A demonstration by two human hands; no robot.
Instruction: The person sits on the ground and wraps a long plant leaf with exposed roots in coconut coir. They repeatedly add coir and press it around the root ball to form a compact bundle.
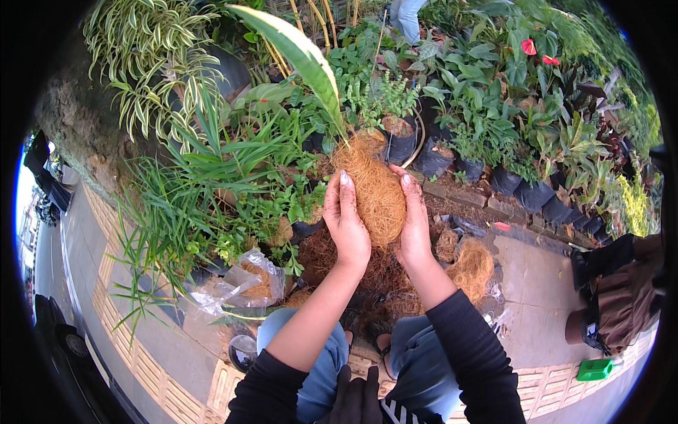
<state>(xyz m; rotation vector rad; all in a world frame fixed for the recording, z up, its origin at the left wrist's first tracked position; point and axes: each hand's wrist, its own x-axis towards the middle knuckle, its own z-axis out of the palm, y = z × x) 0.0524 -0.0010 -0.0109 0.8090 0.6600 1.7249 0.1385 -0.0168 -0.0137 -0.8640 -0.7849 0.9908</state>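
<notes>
A ball of golden-brown coconut fibre [378,204] sits between my two palms, held up in front of me. Out of its upper end leans a single broad snake plant leaf [310,63], green with a pale yellow edge, pointing up and left. My left hand [347,222] cups the ball's left side; my right hand [413,217] presses its right side. Soil clings to the fingers of both. Below the hands lies a heap of dark brown fibre [323,254]. Loose golden coconut fibre [472,267] is at the right of the heap, and a clear plastic bag [254,281] with more fibre at the left.
Potted plants in black polybags [400,146] line a brick edging [469,193] ahead. Grassy plants [206,164] crowd the left, near a tree trunk [90,127]. A dark container [243,350] stands by my left knee. A person in brown [625,291] and a green container [595,370] are at right.
</notes>
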